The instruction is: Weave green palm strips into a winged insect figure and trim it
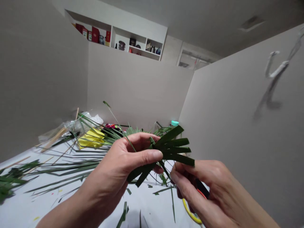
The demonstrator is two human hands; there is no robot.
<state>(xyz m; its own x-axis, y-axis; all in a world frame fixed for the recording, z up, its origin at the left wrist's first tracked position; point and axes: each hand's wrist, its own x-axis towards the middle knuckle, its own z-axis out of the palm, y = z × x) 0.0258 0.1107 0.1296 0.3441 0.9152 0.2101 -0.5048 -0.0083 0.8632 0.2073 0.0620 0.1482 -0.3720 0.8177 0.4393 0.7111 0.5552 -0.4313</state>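
My left hand [133, 155] is closed around a piece of folded green palm leaf [175, 148], thumb pressed on its middle. Several flat, blunt-cut strips fan out to the right of the thumb, and more point down below the fingers. Just right of it, my right hand [201, 186] pinches the end of a narrow leaf strip [165, 169] that runs down from the folded piece. Tucked in the right palm is a tool with a yellow loop handle [190, 213] and black and orange parts, perhaps scissors; its blades are hidden.
Long palm leaves [78, 166] spread over the white table [78, 205], with small cut scraps near me. Yellow crumpled paper [91, 138], clear plastic bags [61, 128] and thin wooden sticks lie at the back left. Grey partitions [137, 85] stand around the table; a teal lid [174, 123] shows behind.
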